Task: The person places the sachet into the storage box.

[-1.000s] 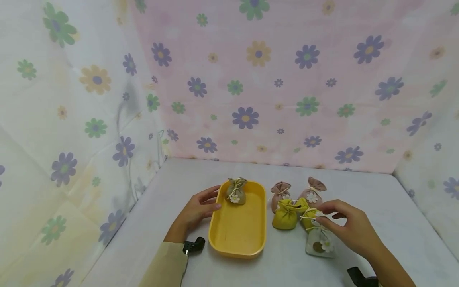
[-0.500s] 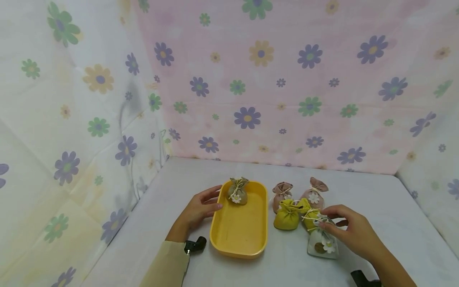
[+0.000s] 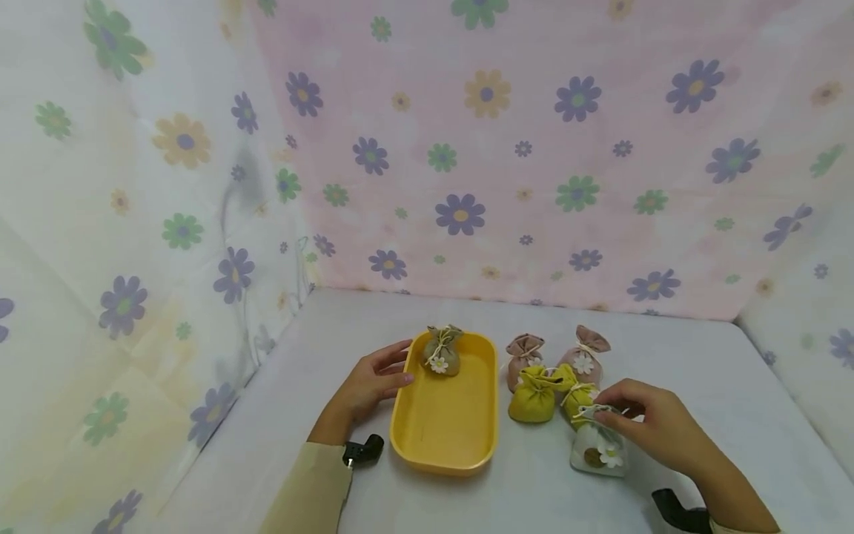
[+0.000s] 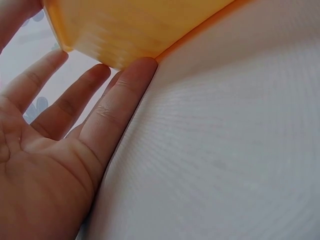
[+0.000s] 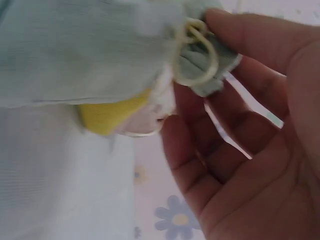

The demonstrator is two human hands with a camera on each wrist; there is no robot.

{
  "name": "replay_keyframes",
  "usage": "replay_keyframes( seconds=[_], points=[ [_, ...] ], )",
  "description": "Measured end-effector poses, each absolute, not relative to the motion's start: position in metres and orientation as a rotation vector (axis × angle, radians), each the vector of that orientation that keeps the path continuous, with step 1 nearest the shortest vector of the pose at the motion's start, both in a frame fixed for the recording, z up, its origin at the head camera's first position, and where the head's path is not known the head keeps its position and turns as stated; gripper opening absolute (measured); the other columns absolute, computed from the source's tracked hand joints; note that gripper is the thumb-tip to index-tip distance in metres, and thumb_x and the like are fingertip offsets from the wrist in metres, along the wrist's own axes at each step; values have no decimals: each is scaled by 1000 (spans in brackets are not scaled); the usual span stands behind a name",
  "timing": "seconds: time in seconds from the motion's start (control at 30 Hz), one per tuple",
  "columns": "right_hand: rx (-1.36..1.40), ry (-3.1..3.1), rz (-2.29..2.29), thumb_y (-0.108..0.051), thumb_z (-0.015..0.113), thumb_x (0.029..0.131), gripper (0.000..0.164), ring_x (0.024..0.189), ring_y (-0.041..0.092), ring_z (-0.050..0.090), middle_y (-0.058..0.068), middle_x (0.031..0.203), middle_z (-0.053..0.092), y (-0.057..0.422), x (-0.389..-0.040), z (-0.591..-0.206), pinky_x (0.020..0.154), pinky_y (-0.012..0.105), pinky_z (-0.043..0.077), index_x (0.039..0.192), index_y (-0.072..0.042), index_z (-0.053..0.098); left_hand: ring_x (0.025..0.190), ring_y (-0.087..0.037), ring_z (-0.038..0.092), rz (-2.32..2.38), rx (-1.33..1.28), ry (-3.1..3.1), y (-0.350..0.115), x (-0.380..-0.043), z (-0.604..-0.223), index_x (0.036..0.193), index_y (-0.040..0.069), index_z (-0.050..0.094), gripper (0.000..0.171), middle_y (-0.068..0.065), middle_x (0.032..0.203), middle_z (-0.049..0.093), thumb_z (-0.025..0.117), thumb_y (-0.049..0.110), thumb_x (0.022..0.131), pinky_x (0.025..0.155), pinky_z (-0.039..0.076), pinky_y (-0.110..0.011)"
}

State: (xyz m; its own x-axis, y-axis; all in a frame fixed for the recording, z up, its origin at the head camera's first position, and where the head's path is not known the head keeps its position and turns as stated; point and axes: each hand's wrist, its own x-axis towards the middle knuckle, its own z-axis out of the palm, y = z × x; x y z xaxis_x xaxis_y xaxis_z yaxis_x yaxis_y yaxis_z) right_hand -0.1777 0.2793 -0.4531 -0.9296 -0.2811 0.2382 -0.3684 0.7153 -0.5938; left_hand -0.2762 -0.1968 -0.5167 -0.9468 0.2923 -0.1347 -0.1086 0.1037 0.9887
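My right hand (image 3: 657, 426) pinches the gathered top of a pale green drawstring pouch (image 3: 587, 437), thumb on one side and fingers on the other. A white flower and a brown round patch mark the pouch's front. In the right wrist view a cream cord loop (image 5: 215, 65) hangs by the thumb. My left hand (image 3: 367, 386) rests against the left side of a yellow tray (image 3: 443, 430), thumb at the rim. The left wrist view has its fairly straight fingers (image 4: 120, 95) touching the tray's outer wall. An olive-grey pouch (image 3: 440, 352) sits in the tray's far end.
Two yellow-green pouches, one in front (image 3: 531, 397) and one beside it (image 3: 575, 400), stand behind and left of the pale green pouch. Two pinkish pouches, the left one (image 3: 523, 356) and the right one (image 3: 583, 356), stand farther back. Flowered cloth (image 3: 500, 252) walls the table (image 3: 520, 489).
My right thumb and fingers have settled onto the top of the pale green pouch, which has straightened up a little. The left hand and tray stay in place.
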Motion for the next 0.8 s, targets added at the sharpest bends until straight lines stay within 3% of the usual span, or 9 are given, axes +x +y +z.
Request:
replay_keyframes(
  seconds=[0.33, 0.63, 0.8],
  points=[
    [619, -3012, 1122, -34, 78, 92, 14, 83, 2, 64, -8, 98, 71, 278, -194, -430, 69, 24, 57, 101, -24, 73, 138, -30, 56, 1918, 154, 2071, -198, -278, -517, 147, 38, 56, 66, -3, 155, 52, 82, 21, 89, 96, 61, -43],
    [620, -2924, 1111, -33, 78, 93, 8, 82, 3, 67, -13, 95, 72, 282, -189, -434, 70, 25, 59, 98, -31, 73, 139, -31, 56, 1914, 153, 2082, -198, -274, -518, 148, 37, 55, 67, -4, 157, 50, 82, 20, 89, 96, 61, -42],
    [663, -2841, 1103, -28, 79, 92, 9, 79, 4, 67, -9, 92, 73, 279, -186, -431, 69, 26, 59, 96, -32, 72, 138, -31, 57, 1922, 167, 2079, -197, -276, -516, 149, 36, 54, 67, -4, 156, 51, 82, 19, 89, 96, 61, -42]
  ],
)
